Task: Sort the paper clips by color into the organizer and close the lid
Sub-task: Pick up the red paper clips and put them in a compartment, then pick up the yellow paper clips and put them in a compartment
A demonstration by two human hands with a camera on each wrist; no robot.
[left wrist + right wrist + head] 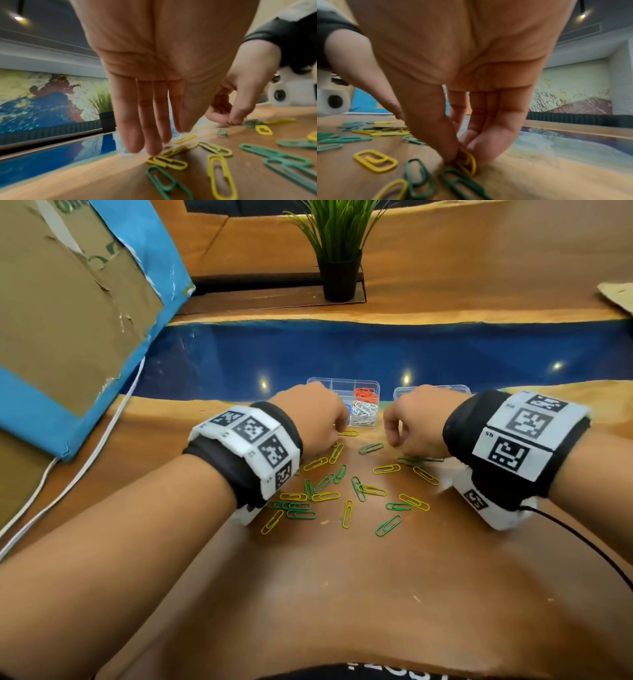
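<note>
Left hand (pixel 154 75) hovers low over the wooden table (pixel 342 594), fingers straight and together, holding nothing – tips just above a yellow clip (pixel 169 161). Green and yellow paper clips (pixel 346 491) lie scattered between both wrists. Clear organizer (pixel 342 386) sits beyond the knuckles at the blue strip's edge, lid (pixel 431 390) open to its right; orange clips (pixel 365 394) and white clips (pixel 364 411) in separate compartments, left part hidden by the hand. Right hand (pixel 471 81) pinches 1 yellow paper clip (pixel 468 162) against the table, thumb and fingertips closed on it – potted plant (pixel 337 251) stands behind
</note>
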